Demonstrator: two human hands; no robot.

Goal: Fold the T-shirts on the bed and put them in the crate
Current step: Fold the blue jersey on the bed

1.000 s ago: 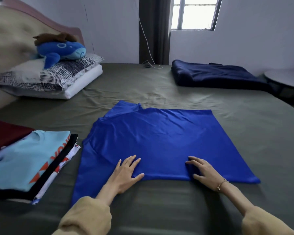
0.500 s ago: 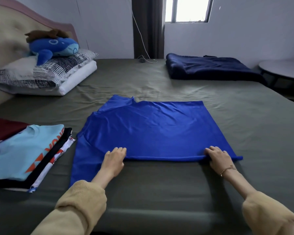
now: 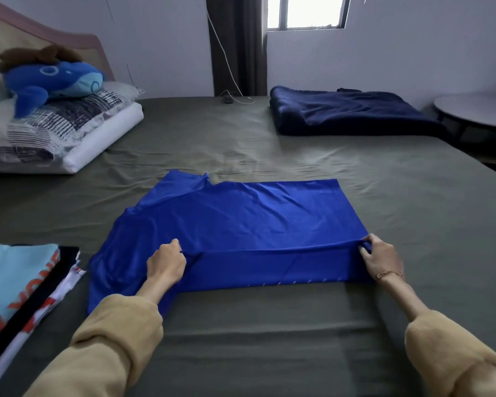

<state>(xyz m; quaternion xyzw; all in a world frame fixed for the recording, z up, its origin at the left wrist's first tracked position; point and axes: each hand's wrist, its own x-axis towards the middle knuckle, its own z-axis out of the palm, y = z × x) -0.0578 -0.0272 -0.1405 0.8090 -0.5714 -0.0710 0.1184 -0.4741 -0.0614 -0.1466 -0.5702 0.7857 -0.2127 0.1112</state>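
Gripping the near fold of the blue T-shirt [image 3: 241, 222], left hand [image 3: 166, 263] and right hand [image 3: 380, 260] both have fingers curled on fabric. Shirt lies mid-bed [image 3: 241, 325], beside a stack of folded shirts [image 3: 20, 285].

A bright blue T-shirt [image 3: 241, 224] lies spread on the bed, half folded. Its near fold is lifted into a taut ridge running between the left fingers [image 3: 174, 244] and the right fingers [image 3: 365, 247], which pinch it at each end. Left of the left fingers, well apart, sits a stack of shirts [image 3: 17, 282], light blue on top.
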